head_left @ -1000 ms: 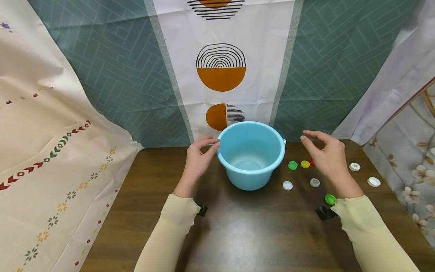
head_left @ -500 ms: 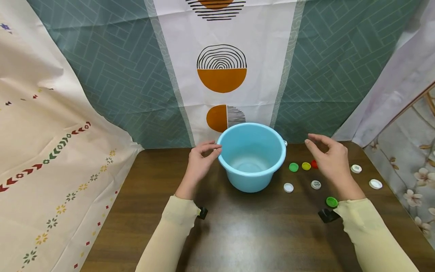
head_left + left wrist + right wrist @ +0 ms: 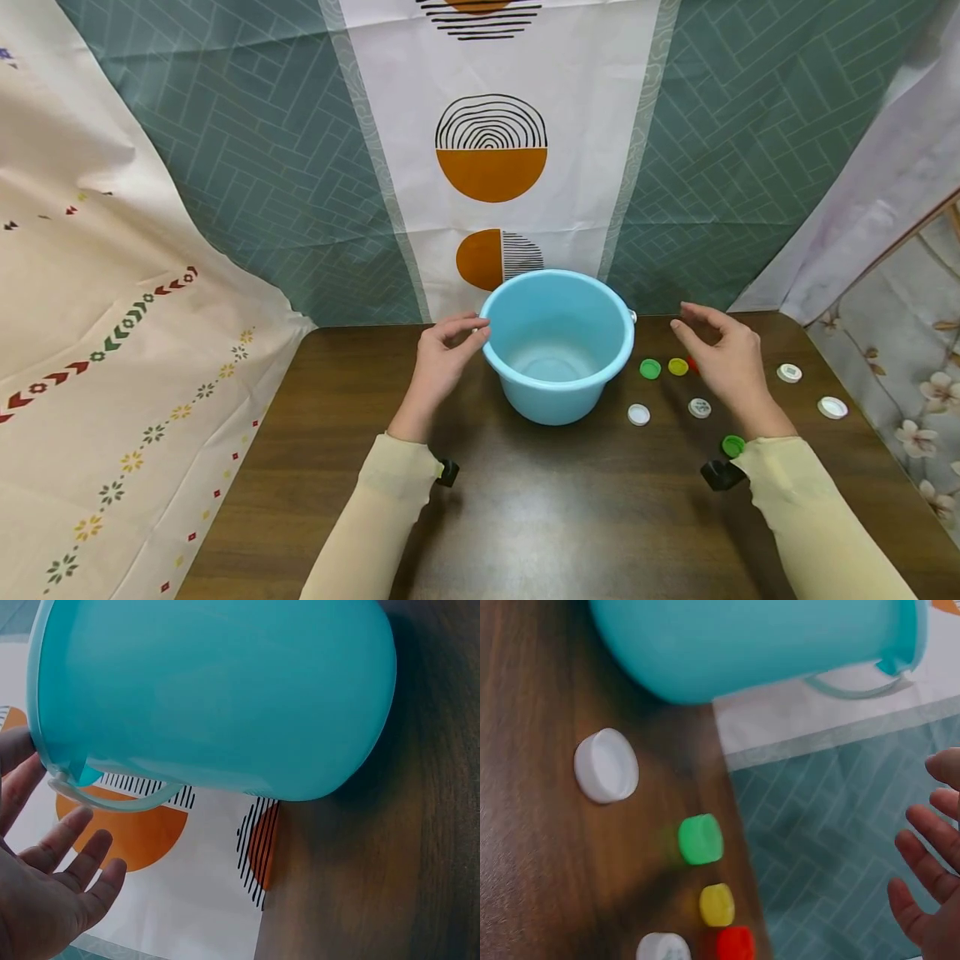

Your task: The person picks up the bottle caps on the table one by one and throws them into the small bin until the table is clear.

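Observation:
A light blue bucket [image 3: 556, 392] stands upright on the table, with its pale handle [image 3: 127, 802] hanging down at the back. At its left rim is my left hand [image 3: 441, 358]; thumb and index tips meet the rim, and whether they pinch it is hard to tell. The other fingers are spread loosely in the left wrist view. My right hand [image 3: 726, 358] hovers above the bottle caps, right of the bucket, with relaxed fingers and nothing in it. Nearest to it lie a yellow cap [image 3: 678, 367], a red cap [image 3: 736, 943], partly hidden in the head view, and a printed white cap [image 3: 700, 407].
Also on the brown wooden table [image 3: 555, 517] are a green cap [image 3: 650, 369], a bright green cap [image 3: 732, 447] beside the right sleeve, and white caps [image 3: 639, 415] [image 3: 789, 372] [image 3: 832, 407]. Patterned cloth [image 3: 491, 167] hangs behind; a cream cloth [image 3: 150, 400] is at the left.
My right hand has shifted slightly right and lower. The left hand stays at the bucket's left rim. The whole view has moved a little; the caps and bucket keep their places.

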`<state>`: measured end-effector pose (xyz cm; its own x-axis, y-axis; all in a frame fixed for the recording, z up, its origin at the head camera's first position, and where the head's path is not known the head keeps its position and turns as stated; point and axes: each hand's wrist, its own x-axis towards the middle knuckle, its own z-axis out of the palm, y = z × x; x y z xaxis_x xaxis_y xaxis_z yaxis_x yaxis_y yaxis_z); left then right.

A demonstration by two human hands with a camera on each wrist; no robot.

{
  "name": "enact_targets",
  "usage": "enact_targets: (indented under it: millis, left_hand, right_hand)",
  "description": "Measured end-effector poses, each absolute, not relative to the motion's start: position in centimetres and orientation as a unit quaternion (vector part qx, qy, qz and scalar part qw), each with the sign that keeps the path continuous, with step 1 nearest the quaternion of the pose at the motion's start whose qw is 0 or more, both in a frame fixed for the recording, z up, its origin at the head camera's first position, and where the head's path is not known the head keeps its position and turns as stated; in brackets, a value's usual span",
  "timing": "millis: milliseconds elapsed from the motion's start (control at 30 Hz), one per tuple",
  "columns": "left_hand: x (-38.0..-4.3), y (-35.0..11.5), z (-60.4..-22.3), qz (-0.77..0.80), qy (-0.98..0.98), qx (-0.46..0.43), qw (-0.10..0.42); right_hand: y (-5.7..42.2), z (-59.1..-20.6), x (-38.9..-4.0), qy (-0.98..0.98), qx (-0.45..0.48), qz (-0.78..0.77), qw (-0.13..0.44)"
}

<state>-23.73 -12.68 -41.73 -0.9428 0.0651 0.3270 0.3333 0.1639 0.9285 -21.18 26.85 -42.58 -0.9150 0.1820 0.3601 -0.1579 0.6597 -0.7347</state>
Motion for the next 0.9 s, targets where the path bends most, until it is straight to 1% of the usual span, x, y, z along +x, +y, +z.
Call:
enact_targets:
  millis: [100,333,567,767,900]
  left_hand:
    - [-23.5,-12.6,-41.4,-0.64,-0.75,-0.136,0.102]
    - [-21.8,-12.3,-38.9,-0.64,-0.751,-0.138,0.085]
    - [-21.6,-12.4,-38.8,-0.64,-0.752,-0.137,0.077]
    - [-21.6,-12.5,-39.0,-0.636,-0.755,-0.14,0.081]
    - [-21.5,-12.4,-39.0,-0.639,-0.752,-0.14,0.081]
  right_hand:
    - [27.2,-43.6,-21.5,-0.898,-0.004,0.404,0.174]
    - [27.3,-45.7,-22.2,-0.926,0.016,0.367,0.091]
    - [26.9,-47.4,-22.7,-0.936,0.032,0.346,0.061]
    - [27.1,-48.6,-22.6,-0.945,0.033,0.326,0.023]
    - [27.2,-49.4,-22.7,-0.95,0.037,0.31,0.01]
